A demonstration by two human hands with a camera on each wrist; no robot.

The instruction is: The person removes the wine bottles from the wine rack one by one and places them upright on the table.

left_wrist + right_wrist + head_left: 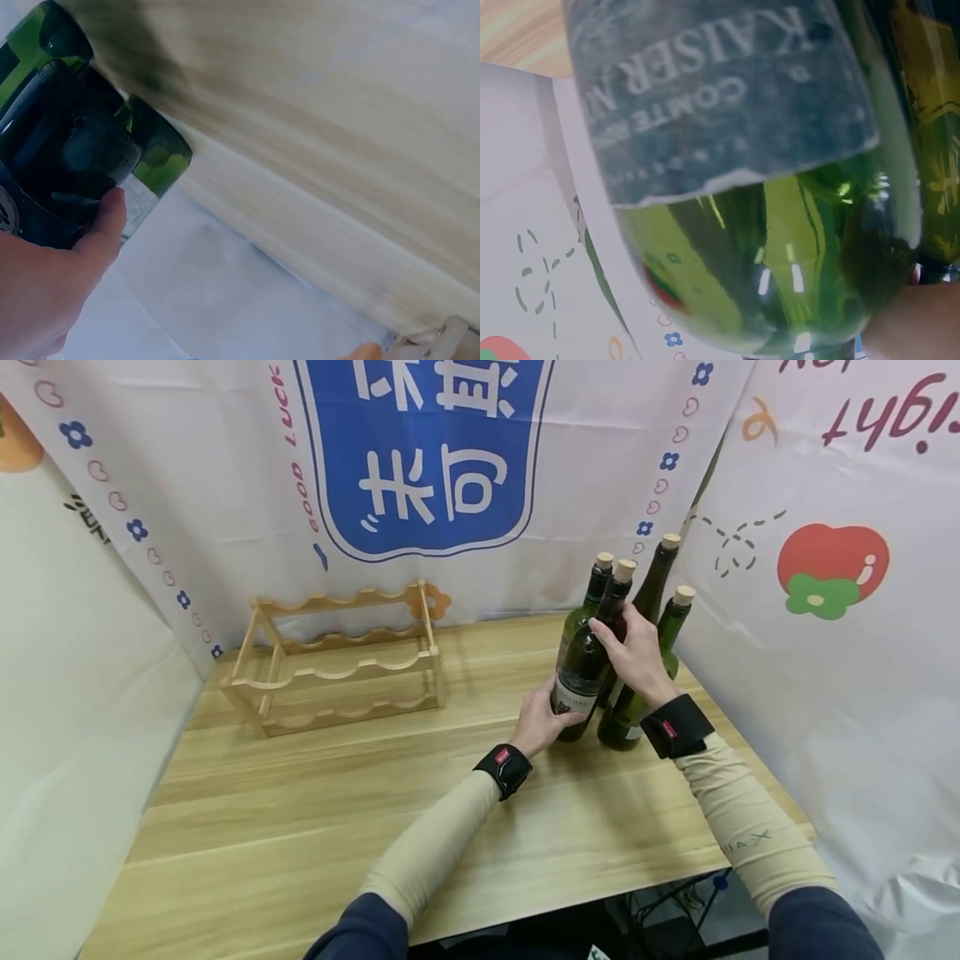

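Several corked wine bottles stand close together at the right of the table in the head view. My left hand [540, 722] grips the lower body of the front dark bottle [581, 670], its thumb across the pale label. Higher up, my right hand [637, 652] holds the same bottle at its shoulder, just below the neck. Behind it is a green bottle [572, 625], and a tall dark bottle [657, 575] rises beyond my right hand. A green bottle [622, 727] stands under my right wrist; the right wrist view shows a green bottle with a grey label [727, 97] up close.
A two-tier wooden wine rack [367, 670] with scalloped rails stands at the back left of the wooden table [300, 827], with no bottles in it. Printed white cloth [225, 485] hangs behind the table and along both sides. Cables show below the front edge.
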